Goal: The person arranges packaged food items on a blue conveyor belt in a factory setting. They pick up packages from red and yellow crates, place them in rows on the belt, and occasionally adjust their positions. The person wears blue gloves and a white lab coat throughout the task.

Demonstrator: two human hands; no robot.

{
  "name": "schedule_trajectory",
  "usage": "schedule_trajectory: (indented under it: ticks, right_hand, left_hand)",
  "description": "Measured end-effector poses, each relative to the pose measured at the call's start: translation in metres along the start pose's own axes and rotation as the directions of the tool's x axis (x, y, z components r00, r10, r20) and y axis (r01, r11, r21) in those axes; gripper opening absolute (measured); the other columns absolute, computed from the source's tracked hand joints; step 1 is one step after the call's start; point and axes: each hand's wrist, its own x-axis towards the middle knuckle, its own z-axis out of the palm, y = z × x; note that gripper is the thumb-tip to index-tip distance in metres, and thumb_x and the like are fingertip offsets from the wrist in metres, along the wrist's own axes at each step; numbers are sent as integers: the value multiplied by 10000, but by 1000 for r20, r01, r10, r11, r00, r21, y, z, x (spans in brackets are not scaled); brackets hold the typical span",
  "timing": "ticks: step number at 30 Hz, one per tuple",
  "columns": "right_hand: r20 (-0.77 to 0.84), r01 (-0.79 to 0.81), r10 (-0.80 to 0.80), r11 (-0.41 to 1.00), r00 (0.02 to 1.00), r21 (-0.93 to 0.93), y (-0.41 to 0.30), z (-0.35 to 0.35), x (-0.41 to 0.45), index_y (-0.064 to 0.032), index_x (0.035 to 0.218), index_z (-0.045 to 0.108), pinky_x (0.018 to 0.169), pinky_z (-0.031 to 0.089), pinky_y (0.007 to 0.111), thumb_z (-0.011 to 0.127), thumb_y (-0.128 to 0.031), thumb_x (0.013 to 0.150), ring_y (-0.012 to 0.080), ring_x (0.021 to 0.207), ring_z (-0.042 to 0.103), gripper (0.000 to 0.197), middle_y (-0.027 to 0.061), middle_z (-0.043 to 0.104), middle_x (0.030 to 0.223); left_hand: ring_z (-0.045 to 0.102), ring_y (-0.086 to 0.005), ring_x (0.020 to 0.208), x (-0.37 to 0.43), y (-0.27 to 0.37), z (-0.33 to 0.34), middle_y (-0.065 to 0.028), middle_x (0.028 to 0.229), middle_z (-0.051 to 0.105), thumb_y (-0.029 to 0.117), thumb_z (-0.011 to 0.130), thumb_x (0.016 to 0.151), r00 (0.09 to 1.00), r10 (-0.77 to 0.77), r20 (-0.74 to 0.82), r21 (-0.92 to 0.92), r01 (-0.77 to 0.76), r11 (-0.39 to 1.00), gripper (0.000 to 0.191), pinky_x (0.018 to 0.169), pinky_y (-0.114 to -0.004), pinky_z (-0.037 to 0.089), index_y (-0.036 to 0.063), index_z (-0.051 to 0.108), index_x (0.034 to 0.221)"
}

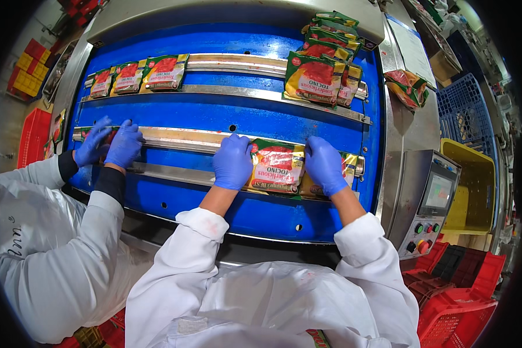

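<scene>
A printed green, red and yellow plastic food pouch (276,167) lies across the near seal bar of a vacuum sealing machine with a blue bed (191,113). My left hand (233,163), in a blue glove, pinches its upper left corner. At the upper right edge of the same pouch, my gloved right hand (326,165) has its fingers closed. A second pouch (350,165) lies to the right, partly hidden behind my right hand. The near metal seal bar (178,138) runs left from my left hand.
A co-worker's gloved hands (108,143) handle a pouch at the bar's left end. Along the far bar stand several pouches (163,73) at left and an overlapping pile (315,78) at right. A loose pouch (406,89), control panel (435,195) and yellow crate (470,187) are rightward.
</scene>
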Motion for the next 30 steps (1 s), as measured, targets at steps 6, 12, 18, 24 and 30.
schedule_trajectory:
  ticks: [6,12,18,24,30]
  right_hand:
    - [172,-66,77,996,982,-67,0,-9,19,-49,825,633,702,494,441,623,-124,774,375,805,617,92,179,639,851]
    - [-156,-162,199,962,968,221,45,-48,96,-36,872,668,730,510,367,630,-172,807,309,804,662,156,176,671,862]
    - [25,-399,494,670,869,626,68,-63,162,-48,1106,625,488,457,252,622,-155,876,93,649,558,254,22,627,839]
    - [-60,-99,207,675,977,731,34,-72,148,-29,951,625,579,476,232,639,-65,846,83,721,574,112,14,620,853]
    - [43,1,-58,602,997,798,-92,-95,78,-24,932,624,640,484,219,649,-39,832,63,761,558,105,-2,613,856]
  left_hand:
    - [288,-396,1334,-23,33,-4,-117,1433,366,200,623,818,918,387,80,141,-395,908,549,1067,-540,242,105,452,1332]
    - [163,-369,1403,-41,34,11,-79,1523,235,487,524,870,888,359,287,-4,-374,927,683,1095,-618,58,136,349,1429]
    - [108,-362,1420,-40,34,7,-82,1530,220,510,517,872,883,371,286,-64,-368,927,704,1100,-608,31,146,324,1443]
    - [312,-372,1337,-19,20,-5,-175,1430,369,410,533,910,927,337,162,-444,-237,864,611,1102,-493,203,64,379,1390]
    - [531,-198,1137,31,-29,-56,-123,1291,538,175,606,904,973,-131,-189,-792,-72,606,459,950,-304,435,47,476,1325]
